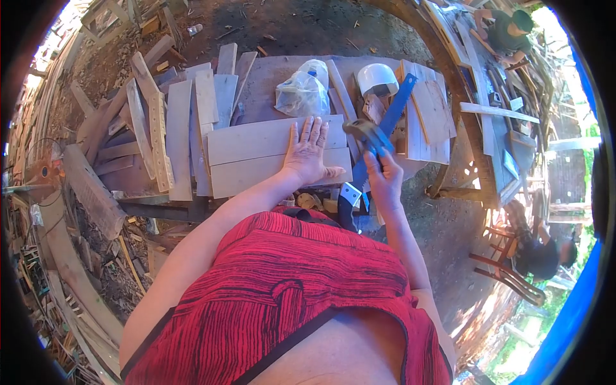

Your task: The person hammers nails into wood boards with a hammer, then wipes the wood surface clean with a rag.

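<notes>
1. The left hand (308,154) is laid flat, fingers spread wide, on two pale planks (256,157) that lie side by side across the bench (269,83); nothing is gripped by it.
2. The right hand (380,174) is closed around the handle of a hammer (362,131), which is held just to the right of the planks' right end, with its dark head raised above the bench.
3. A long blue bar (394,112) is seen slanting from far right to near left behind the hammer, passing close beside the right hand; whether it is touched by the hand cannot be told.
4. A crumpled clear plastic bag (301,93) is set on the bench just beyond the planks, and a white helmet-like object (376,78) is placed to its right.
5. Further loose boards (186,122) are stacked at the left end of the bench, and more (427,115) are laid at its right end.
6. A red striped garment (289,295) is worn by the person, filling the near part of the view.
7. Another person (507,32) is seen at far right, bent over a cluttered surface, and a further person (545,256) sits low at right.
</notes>
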Available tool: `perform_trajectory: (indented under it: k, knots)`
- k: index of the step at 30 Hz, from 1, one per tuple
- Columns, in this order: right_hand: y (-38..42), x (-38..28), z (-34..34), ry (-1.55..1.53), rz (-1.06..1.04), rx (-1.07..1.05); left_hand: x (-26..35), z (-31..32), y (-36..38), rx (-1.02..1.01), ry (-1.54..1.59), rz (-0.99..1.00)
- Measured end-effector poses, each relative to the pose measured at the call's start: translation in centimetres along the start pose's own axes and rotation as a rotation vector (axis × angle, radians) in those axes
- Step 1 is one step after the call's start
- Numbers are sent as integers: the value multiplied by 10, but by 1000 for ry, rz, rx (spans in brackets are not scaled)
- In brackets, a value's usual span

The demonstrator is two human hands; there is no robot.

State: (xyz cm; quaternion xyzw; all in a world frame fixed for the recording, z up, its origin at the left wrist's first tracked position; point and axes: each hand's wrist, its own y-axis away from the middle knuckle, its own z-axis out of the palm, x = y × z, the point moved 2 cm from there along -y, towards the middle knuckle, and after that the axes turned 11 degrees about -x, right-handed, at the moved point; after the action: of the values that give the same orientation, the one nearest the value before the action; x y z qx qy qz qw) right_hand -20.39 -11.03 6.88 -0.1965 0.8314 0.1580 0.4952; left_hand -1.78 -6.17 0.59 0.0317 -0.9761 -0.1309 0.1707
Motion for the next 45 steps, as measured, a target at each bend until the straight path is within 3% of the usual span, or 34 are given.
perform_trajectory:
  k: [1, 4, 8, 10, 13, 17, 19, 20, 24, 26, 28, 30, 31, 32, 34, 36, 38, 42, 44, 45]
  knots:
    - [2, -5, 4, -193, -79, 46, 0, -1, 1, 4, 12, 3]
    - [6, 8, 12, -189, -137, 40, -1, 3, 0, 28, -7, -1]
    - [-5, 13, 19, 419, 43, -143, -3, 1, -1, 21, -64, -18]
    - [-5, 5, 14, 406, 79, -183, -3, 3, 1, 28, -9, 2]
    - [2, -1, 7, -72, -61, -57, -1, 2, 1, 26, 23, -3]
    - [5, -2, 13, -151, -195, 67, -1, 2, 1, 38, 14, 3]
    - [-3, 25, 21, 477, 33, -135, -2, 3, 1, 14, -45, -10]
    - [-6, 18, 19, 477, 26, -134, -3, 3, 0, 19, -47, -13]
    - [-4, -3, 12, 390, 4, -124, -3, 2, 0, 45, 7, 13]
    - [-1, -11, 10, -14, -152, 46, -2, 2, 2, 44, 36, 11]
    - [2, -10, 10, -62, -164, 35, -1, 1, 2, 30, 30, 13]
    - [5, -3, 16, 89, -210, 76, -2, 1, 2, 22, 7, 6]
    - [0, 26, 22, 366, -129, 24, -2, 2, 1, 15, -15, -4]
    - [-2, 20, 19, 366, -132, 25, -2, 2, 2, 18, -17, -5]
    - [-8, 6, 15, 488, 54, -151, -3, 0, 2, 8, -19, -7]
    - [-7, 0, 12, 435, 18, -111, -2, 1, 2, 24, -4, 0]
    - [-1, -8, 10, 125, -49, 1, -2, 2, 2, 36, 15, 5]
    - [0, 9, 21, 15, -107, 34, -6, 8, 0, 69, -2, 15]
    - [-5, 11, 25, 469, -90, -38, -5, 9, -1, 92, -15, 19]
    - [-7, 8, 23, 473, -49, -77, -5, 6, -1, 82, -15, 16]
